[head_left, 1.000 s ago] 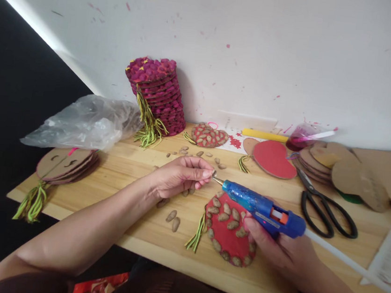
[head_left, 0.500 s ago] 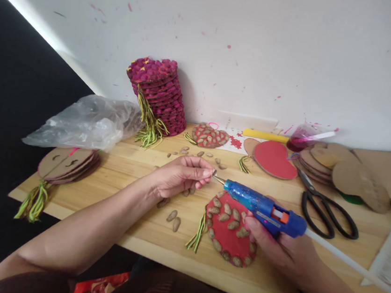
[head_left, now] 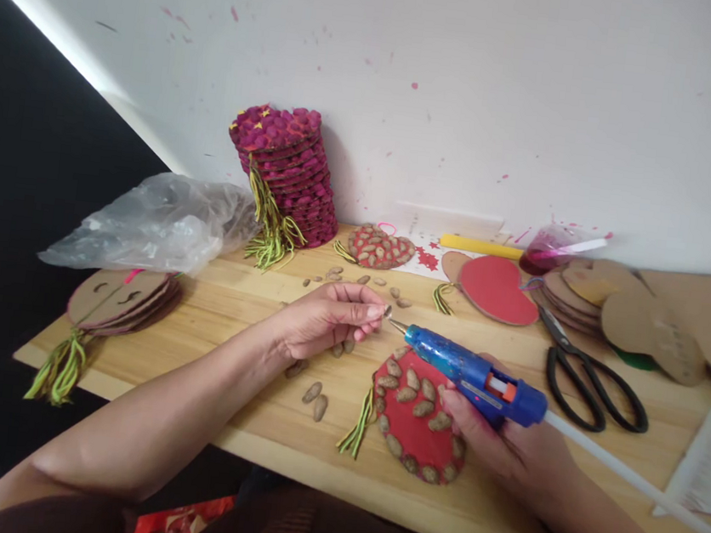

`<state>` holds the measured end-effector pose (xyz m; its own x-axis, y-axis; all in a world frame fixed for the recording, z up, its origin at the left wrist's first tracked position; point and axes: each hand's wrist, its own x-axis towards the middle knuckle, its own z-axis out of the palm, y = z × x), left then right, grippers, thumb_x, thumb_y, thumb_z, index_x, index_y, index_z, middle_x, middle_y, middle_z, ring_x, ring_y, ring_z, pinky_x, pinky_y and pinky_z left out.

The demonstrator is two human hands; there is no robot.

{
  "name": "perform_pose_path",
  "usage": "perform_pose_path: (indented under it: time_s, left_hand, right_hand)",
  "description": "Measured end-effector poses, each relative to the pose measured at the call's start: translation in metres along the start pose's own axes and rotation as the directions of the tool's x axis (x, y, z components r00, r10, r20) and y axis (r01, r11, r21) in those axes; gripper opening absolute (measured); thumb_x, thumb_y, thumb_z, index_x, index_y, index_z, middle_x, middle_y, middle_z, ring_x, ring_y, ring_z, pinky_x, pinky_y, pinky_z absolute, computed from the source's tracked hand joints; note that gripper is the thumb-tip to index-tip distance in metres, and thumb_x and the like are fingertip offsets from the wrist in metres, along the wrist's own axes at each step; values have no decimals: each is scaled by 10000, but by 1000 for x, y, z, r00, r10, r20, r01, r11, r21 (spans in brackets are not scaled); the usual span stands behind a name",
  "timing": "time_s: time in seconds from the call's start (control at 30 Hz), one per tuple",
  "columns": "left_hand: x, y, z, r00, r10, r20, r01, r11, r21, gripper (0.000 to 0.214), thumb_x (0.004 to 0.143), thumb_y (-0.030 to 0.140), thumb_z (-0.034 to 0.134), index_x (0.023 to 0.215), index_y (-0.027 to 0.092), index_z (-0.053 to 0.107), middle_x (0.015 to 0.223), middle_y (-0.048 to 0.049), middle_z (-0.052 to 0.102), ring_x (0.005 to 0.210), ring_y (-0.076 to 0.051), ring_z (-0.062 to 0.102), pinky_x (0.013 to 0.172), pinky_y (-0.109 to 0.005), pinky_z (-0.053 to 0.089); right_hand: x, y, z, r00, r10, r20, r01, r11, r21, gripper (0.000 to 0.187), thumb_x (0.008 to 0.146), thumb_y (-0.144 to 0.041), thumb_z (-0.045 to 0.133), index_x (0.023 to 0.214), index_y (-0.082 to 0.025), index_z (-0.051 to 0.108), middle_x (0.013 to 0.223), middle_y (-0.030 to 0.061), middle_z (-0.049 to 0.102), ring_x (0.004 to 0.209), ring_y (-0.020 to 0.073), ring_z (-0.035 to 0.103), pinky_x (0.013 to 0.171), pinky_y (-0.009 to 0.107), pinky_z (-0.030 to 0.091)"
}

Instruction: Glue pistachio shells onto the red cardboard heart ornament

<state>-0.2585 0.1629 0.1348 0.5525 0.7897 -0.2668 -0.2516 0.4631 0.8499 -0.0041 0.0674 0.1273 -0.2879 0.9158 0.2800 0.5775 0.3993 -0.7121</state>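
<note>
Loose shells: two brown, mottled ovals (head_left: pixel 315 401) lie on the bare wood of the table (head_left: pixel 254 418).
Left hand: thumb and fingertips pinched together on a small shell, the hand (head_left: pixel 327 319) raised over the table.
Pinched shell: tiny, brownish, mostly hidden by the fingertips; the shell (head_left: pixel 387 311) sits right by the metal nozzle, though I can't tell whether they touch.
Red disc: flat on the table, under the gun; the red disc (head_left: pixel 406 418) has shells along its edge, more across its upper part, and a yellow-green tassel (head_left: pixel 357 429) at its left.
Glue gun: glossy blue, brighter toward the nozzle, an orange piece showing in its cutaway; the glue gun (head_left: pixel 441 355) trails a long white stick (head_left: pixel 628 469).
Gun's label: a pale strip (head_left: pixel 480 396), lettering too small to read.
Right hand: wrapped around the gun, apart from the other hand (head_left: pixel 517 456).
White sheet: faint marks, illegible to me, on the sheet (head_left: pixel 705 465).
</note>
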Motion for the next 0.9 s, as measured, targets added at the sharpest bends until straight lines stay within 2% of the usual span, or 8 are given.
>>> perform_pose_path:
  time_s: [0.07,0.17,0.3,0.4,0.53,0.63,0.77,0.9]
  left_hand:
    - [0,1,1,999,24,-33,-23,999,22,307,644,294,907,793,112,709,661,-8,650,560,-58,537,565,-180,429]
    - [-1,3,2,993,87,-82,-79,992,101,314,625,308,916,780,119,718,662,-4,657,568,-56,539,578,-177,431]
    - [-4,0,5,981,184,-52,-158,934,321,278,679,328,880,810,130,734,681,-5,668,568,-60,534,558,-183,408]
    - [-7,-4,11,981,196,2,-166,822,545,226,762,334,815,840,136,738,732,-19,691,592,-69,549,559,-191,405]
    - [-9,-11,23,969,230,86,-221,665,713,156,814,282,750,810,128,723,782,-38,701,675,-96,604,627,-204,463]
    - [-7,-16,28,940,315,133,-279,481,831,98,823,233,717,789,141,720,834,-40,692,699,-102,607,648,-218,479]
    - [-5,-19,35,927,348,140,-240,265,934,40,797,166,700,760,171,716,856,-23,677,698,-105,599,672,-238,495]
    - [-5,-21,45,935,337,110,-180,184,966,83,784,130,695,712,170,702,825,-18,657,698,-111,590,680,-244,494]
  right_hand:
    - [-1,4,1,1000,15,-10,-15,1000,1,26,897,-269,616,910,-247,612,715,-2,692,624,184,676,583,291,552]
    - [-1,8,0,996,61,-60,-61,998,3,104,895,-277,630,800,-244,604,605,-16,651,533,177,638,522,295,516]
    - [6,8,-2,978,176,-108,-162,978,129,232,944,-320,591,735,-220,610,588,-8,653,525,159,636,536,288,512]
    - [12,9,-2,952,277,-133,-246,946,209,278,947,-395,590,743,-207,615,600,0,662,499,137,603,499,266,485]
    - [15,12,0,904,414,-102,-366,877,312,358,934,-495,581,720,-210,611,584,3,658,457,117,552,441,249,439]
    - [14,13,2,889,448,-97,-384,842,379,382,914,-529,598,702,-212,602,583,12,657,478,125,575,436,246,430]
    - [13,12,5,876,476,-79,-397,804,442,389,893,-551,619,708,-209,603,588,13,649,503,130,593,444,240,438]
    - [14,12,8,856,514,-56,-410,743,529,411,879,-565,633,701,-197,590,591,8,632,509,122,604,447,229,449]
